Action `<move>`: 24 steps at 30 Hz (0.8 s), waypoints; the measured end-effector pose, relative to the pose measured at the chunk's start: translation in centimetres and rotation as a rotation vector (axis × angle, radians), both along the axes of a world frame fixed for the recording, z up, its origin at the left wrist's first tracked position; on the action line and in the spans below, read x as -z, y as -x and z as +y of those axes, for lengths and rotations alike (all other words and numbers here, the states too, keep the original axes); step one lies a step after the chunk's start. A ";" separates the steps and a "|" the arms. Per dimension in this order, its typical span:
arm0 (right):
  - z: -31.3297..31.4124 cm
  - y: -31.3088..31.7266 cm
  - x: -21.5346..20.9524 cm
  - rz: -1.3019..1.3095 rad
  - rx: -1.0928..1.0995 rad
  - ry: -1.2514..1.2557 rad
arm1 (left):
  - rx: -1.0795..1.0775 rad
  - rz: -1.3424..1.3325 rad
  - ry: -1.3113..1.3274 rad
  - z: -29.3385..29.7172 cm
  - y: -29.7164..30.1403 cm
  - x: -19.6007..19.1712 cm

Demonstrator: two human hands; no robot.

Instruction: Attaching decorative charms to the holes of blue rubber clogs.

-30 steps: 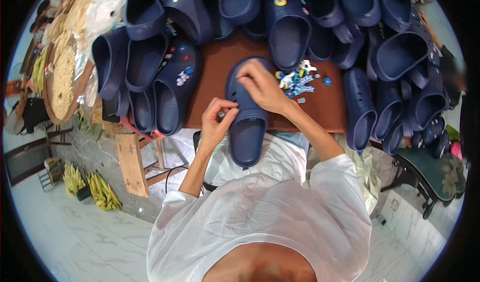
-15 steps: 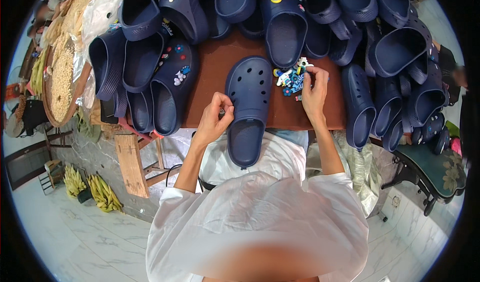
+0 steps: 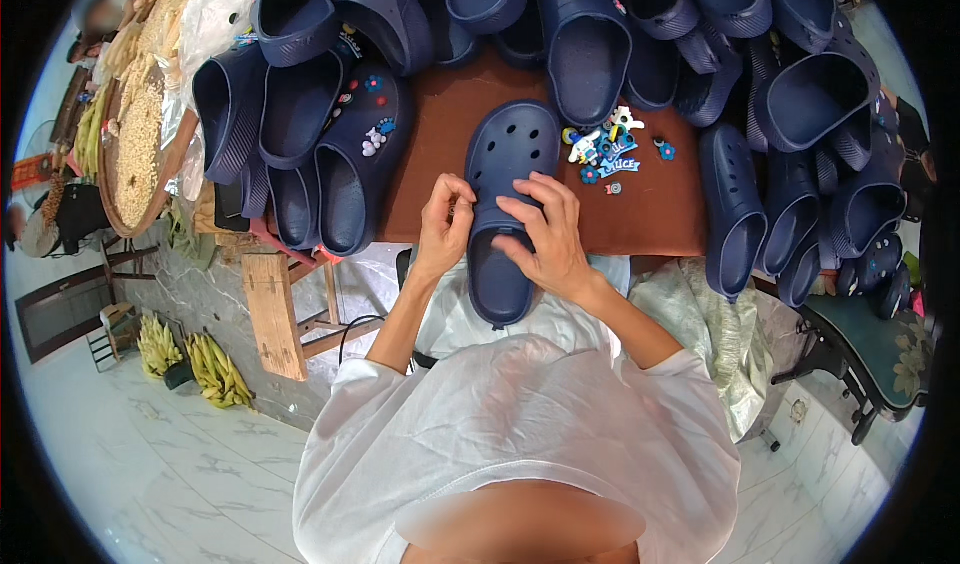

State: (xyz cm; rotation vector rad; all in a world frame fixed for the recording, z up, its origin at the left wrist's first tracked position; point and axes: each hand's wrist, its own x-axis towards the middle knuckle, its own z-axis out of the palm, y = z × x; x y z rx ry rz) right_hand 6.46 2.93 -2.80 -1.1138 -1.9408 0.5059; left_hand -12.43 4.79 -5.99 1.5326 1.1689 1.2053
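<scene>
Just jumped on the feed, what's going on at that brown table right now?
A person in a white shirt has a plain navy clog lying on the brown table. The left hand pinches its left edge, and the right hand lies across its middle. A small pile of colourful shoe charms sits just right of the clog's toe. More navy clogs crowd around the table, some already decorated.

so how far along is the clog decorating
Done: at least two clogs already carry charms, one on the left and one at the back. In hand: a plain clog, left hand and right hand on it. Left: loose charms and many bare clogs.
</scene>
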 end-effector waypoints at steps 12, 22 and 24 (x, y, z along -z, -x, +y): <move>-0.3 -0.3 1.9 0.127 0.063 0.039 | 0.002 -0.038 0.049 0.0 -1.1 -1.9; 0.2 -0.1 1.1 0.057 0.022 0.056 | -0.063 -0.032 0.058 0.8 -1.4 -1.6; 0.1 -0.2 1.2 0.058 0.023 0.047 | -0.054 -0.118 0.110 0.7 -1.4 -1.4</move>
